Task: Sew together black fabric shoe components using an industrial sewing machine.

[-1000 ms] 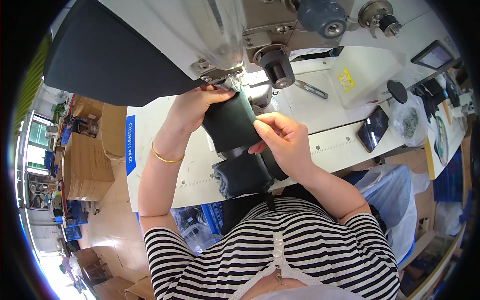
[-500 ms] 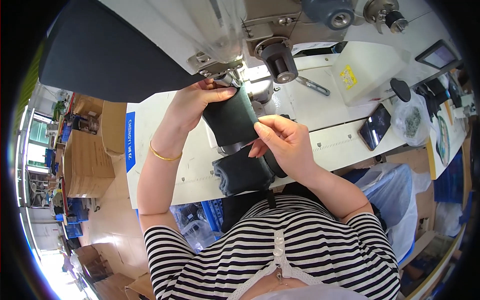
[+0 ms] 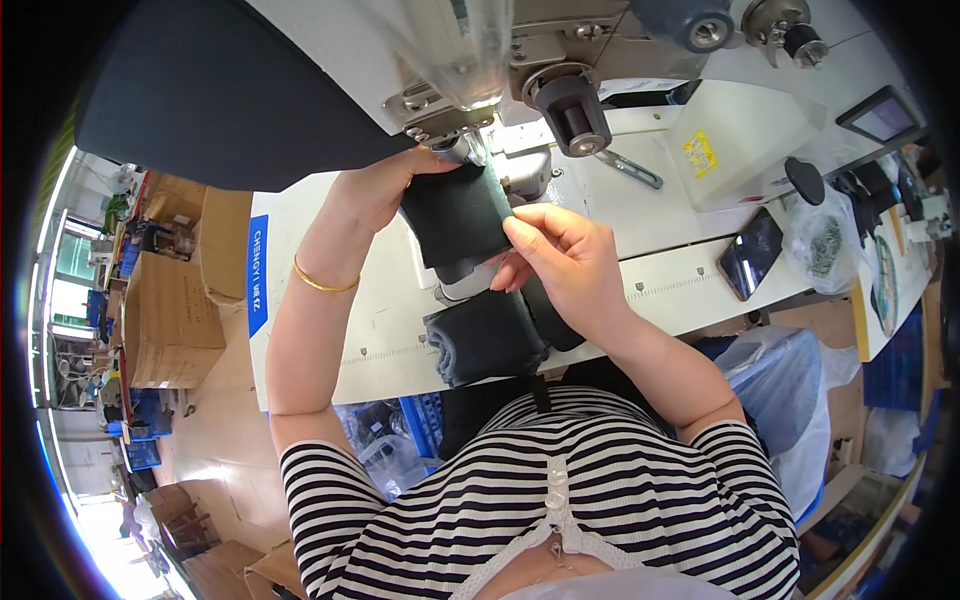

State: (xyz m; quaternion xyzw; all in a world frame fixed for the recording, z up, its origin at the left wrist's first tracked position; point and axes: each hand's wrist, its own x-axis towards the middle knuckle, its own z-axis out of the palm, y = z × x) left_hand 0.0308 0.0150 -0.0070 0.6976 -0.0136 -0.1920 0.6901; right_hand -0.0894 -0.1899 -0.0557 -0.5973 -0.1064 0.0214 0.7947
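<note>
Bright workshop, bit cluttered: cardboard boxes [image 3: 175, 320] and shelves off to the left over a tan floor, and a white table [image 3: 395, 312] with a ruler scale printed along its near side. Sewing machine [image 3: 640, 45] looms over the top, and a phone [image 3: 750, 255] lies on the right near a clear plastic bag [image 3: 822, 245].

Both forearms come up from below, angled in toward the needle area. Right hand [image 3: 570, 260] is pinching the right edge of a dark piece of fabric [image 3: 458, 215] between thumb and forefinger, other fingers loosely curled. Left hand [image 3: 385, 185], gold bangle [image 3: 325, 280] on that wrist, has its thumb on the fabric's upper left; the fingers are mostly hidden, so can't tell if it's really gripping. That fabric sits right below the presser area, with a folded dark bundle [image 3: 485, 340] nearer the body.
</note>
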